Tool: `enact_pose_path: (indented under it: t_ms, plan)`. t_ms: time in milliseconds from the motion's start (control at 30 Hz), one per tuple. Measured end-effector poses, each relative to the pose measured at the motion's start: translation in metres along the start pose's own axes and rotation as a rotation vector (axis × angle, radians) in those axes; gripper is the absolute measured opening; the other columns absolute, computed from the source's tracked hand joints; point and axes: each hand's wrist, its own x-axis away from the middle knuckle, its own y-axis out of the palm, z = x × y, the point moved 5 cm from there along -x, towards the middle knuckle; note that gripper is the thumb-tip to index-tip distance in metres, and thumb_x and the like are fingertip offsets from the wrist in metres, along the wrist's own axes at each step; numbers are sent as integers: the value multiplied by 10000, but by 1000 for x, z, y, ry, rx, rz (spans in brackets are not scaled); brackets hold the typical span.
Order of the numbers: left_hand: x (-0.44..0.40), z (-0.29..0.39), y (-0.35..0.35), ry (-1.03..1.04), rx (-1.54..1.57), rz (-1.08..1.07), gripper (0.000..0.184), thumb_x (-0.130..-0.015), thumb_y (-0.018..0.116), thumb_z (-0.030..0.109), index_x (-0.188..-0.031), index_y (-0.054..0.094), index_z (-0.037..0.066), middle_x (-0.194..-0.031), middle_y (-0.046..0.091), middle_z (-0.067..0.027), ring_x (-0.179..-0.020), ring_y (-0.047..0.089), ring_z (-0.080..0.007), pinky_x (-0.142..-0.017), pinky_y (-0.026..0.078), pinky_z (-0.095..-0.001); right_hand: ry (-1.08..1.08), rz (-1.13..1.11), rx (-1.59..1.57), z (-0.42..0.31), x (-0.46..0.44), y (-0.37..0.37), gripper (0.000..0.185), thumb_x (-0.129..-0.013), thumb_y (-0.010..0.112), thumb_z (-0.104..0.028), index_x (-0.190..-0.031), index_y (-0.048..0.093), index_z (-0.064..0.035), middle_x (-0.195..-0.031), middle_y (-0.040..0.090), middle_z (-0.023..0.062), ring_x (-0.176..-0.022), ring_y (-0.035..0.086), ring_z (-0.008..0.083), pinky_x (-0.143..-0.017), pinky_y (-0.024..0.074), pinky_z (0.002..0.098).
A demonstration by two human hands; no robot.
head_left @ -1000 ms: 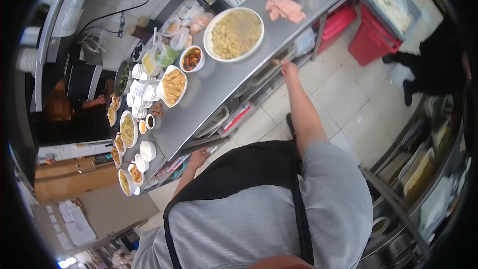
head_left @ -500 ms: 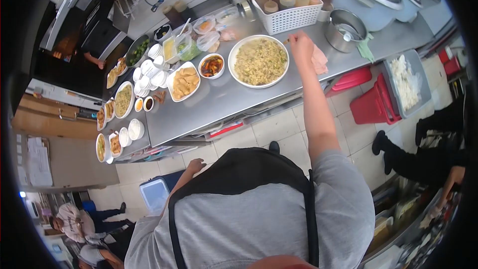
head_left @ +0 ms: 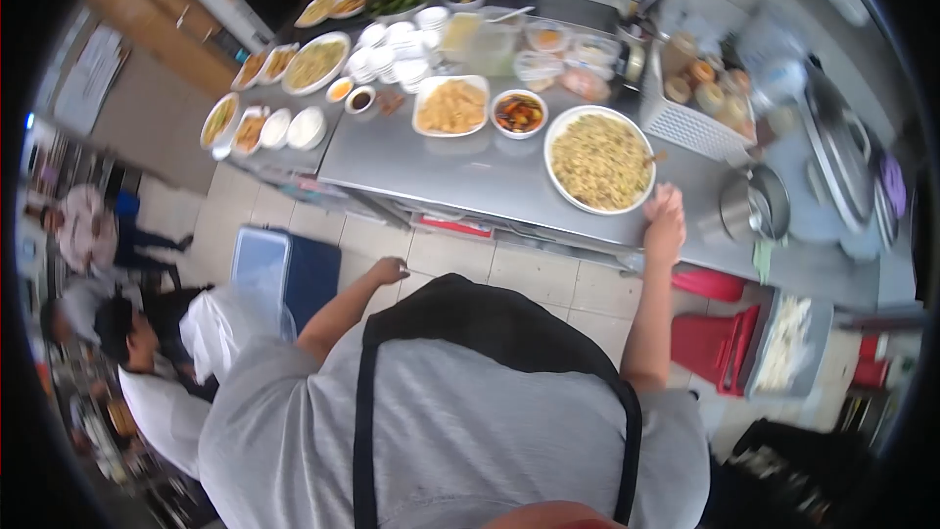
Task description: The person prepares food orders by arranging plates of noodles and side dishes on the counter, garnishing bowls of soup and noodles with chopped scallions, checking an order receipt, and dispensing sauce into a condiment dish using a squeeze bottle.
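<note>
Bright light leaves pale glare on the steel counter (head_left: 406,168); fisheye distortion curves the black-rimmed edges.

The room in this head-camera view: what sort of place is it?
Probably a commercial kitchen, perhaps a restaurant's: a long metal counter carries a large white bowl of what looks like fried rice and a white plastic basket of squeeze bottles.

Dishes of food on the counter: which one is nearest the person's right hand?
The large round white dish of yellowish food, beside the right hand; the other dishes stand farther to the left.
</note>
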Motion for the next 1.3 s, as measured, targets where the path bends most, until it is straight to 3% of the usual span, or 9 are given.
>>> enact_pose_path:
  t_ms: [100,233,433,567,600,867,1067,1200,1300]
  plan:
    - [0,6,-12,-95,28,-27,457,-687,608,388,-1012,591,68,-960,604,-154,-905,569,-302,-836,432,-362,-199,-72,260,-60,66,30,413,-776,464,-64,-1180,392,-12,-1074,475,187,-926,499,296,-797,391,379]
    - [-18,8,-31,-36,-5,40,419,-690,604,386,-949,618,57,-929,617,-144,-908,572,-292,-852,423,-360,62,-877,-615,-137,93,-2,281,-695,468,-23,-940,606,-26,-757,612,153,-681,584,228,-641,452,313]
    - [3,53,-187,-229,340,-82,374,-731,557,395,-783,652,37,-732,621,-125,-629,595,-224,-605,484,-310,521,-515,-710,-71,16,-77,158,-715,465,-67,-763,606,-14,-681,609,151,-583,587,217,-555,461,297]
    - [-23,38,-266,260,135,217,335,-777,469,326,-539,564,111,-563,586,-66,-522,560,-237,-542,440,-375,520,-258,-255,1,-42,-86,166,-711,479,-96,-769,595,8,-714,601,186,-648,598,291,-579,463,370]
    - [-39,12,-273,-50,280,192,364,-769,484,350,-531,580,92,-522,571,-78,-482,561,-195,-516,445,-326,424,-168,-220,23,-47,-67,181,-708,480,-101,-798,605,-5,-727,601,194,-681,592,313,-608,458,384]
    - [-83,-4,-327,-35,336,658,250,-676,644,230,-829,636,31,-700,619,-137,-578,595,-232,-587,470,-339,513,25,180,77,-10,71,221,-806,472,-198,-932,581,-53,-1016,533,174,-821,533,363,-721,435,409]
    - [-101,18,-342,9,141,884,258,-680,642,182,-889,617,32,-836,575,-153,-792,565,-299,-693,448,-363,215,-343,130,-44,22,12,180,-780,492,-92,-877,639,-55,-758,619,124,-798,579,288,-699,454,340]
    - [-112,20,-346,-58,216,896,232,-688,624,167,-880,614,38,-858,582,-151,-817,562,-301,-716,444,-366,581,-721,-454,-10,32,5,150,-709,534,-87,-794,640,-22,-603,616,108,-559,597,196,-539,470,297]
    - [-105,41,-357,24,221,951,215,-683,616,160,-863,626,42,-861,596,-143,-826,565,-291,-731,445,-352,565,-486,-345,-15,-30,-45,181,-741,503,-85,-801,632,27,-641,620,100,-595,586,145,-538,450,281]
